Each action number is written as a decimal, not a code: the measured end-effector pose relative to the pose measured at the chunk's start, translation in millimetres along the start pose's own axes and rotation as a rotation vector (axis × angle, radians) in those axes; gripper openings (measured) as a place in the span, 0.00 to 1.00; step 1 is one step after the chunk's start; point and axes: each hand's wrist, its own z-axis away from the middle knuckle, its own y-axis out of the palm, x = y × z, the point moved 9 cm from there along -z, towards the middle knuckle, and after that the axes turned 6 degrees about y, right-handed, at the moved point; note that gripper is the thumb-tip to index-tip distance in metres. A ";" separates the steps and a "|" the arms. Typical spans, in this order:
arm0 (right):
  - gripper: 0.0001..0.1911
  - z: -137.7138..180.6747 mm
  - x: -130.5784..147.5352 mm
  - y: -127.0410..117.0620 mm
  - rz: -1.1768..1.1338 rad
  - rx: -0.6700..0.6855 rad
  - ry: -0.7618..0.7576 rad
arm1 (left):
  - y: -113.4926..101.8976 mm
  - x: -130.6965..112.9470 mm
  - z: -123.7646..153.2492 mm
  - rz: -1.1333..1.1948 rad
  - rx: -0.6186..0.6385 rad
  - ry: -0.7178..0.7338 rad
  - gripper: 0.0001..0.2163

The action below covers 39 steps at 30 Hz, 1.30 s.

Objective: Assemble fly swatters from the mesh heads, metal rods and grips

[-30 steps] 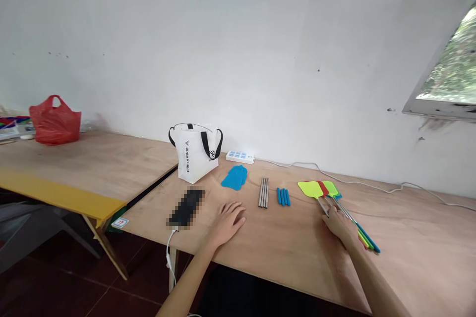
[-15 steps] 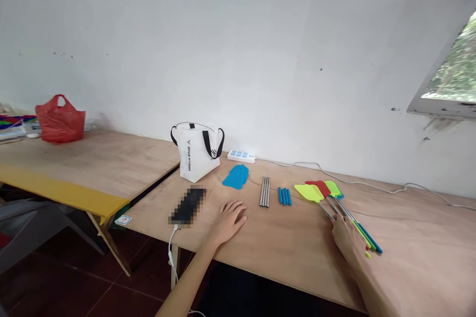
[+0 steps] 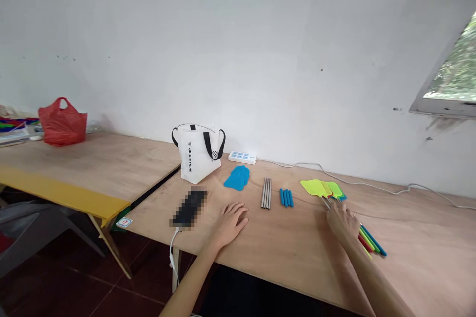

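My left hand (image 3: pixel 229 224) lies flat on the wooden table with its fingers apart, holding nothing. On the right, my right hand (image 3: pixel 342 220) is closed over the metal shafts of several fly swatters (image 3: pixel 313 187). Their yellow, green and blue heads overlap beyond my fingers, and the coloured handles (image 3: pixel 373 241) fan out behind my wrist. My palm hides the middle of the shafts. Between my hands are a row of metal tubes (image 3: pixel 266 193) and several short blue handles (image 3: pixel 286 198). Flat blue swatter heads (image 3: pixel 236 179) lie stacked beyond my left hand.
A blurred dark phone (image 3: pixel 189 208) with a white cable lies left of my left hand. Behind it stand a white bag (image 3: pixel 197 158) and a white power strip (image 3: pixel 242 157), whose cord runs along the wall. On the left table sits a red plastic bag (image 3: pixel 63 124).
My right hand has shifted slightly up and left along the shafts. The yellow head has slid right, closer to the other heads, covering the red one. My left hand stays in place.
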 end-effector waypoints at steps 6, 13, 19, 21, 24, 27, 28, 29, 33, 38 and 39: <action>0.23 18.2 67.1 -0.5 -0.092 0.020 -0.276 | -0.8 -0.7 -1.1 0.003 -0.010 0.010 0.15; 0.23 43.0 120.9 7.2 -0.218 0.025 -0.411 | 4.3 7.9 0.2 0.014 -0.035 0.007 0.15; 0.23 43.3 116.3 9.2 -0.229 0.013 -0.386 | -0.6 51.2 -43.2 -0.070 -0.130 -0.222 0.21; 0.23 44.1 116.8 9.2 -0.236 0.009 -0.393 | -3.0 70.0 -64.5 -0.158 -0.160 -0.323 0.30; 0.23 45.1 117.9 9.1 -0.255 0.001 -0.391 | 0.6 94.4 -90.5 -0.216 -0.177 -0.447 0.42; 0.23 44.6 117.9 8.2 -0.282 -0.015 -0.385 | 8.1 110.3 -104.9 -0.254 -0.181 -0.534 0.44; 0.24 44.4 117.9 7.4 -0.292 -0.022 -0.388 | 10.2 112.8 -108.3 -0.265 -0.184 -0.543 0.43; 0.24 44.5 118.1 6.1 -0.302 -0.030 -0.395 | 11.8 114.3 -111.4 -0.274 -0.189 -0.544 0.42; 0.24 52.3 125.5 -4.0 -0.340 -0.067 -0.484 | 14.0 117.4 -120.4 -0.291 -0.200 -0.540 0.41; 0.23 82.9 159.1 -17.8 -0.389 -0.074 -0.720 | 12.9 115.1 -125.5 -0.306 -0.197 -0.513 0.36; 0.23 89.3 166.4 -20.3 -0.410 -0.076 -0.765 | 11.9 113.7 -125.0 -0.311 -0.201 -0.515 0.36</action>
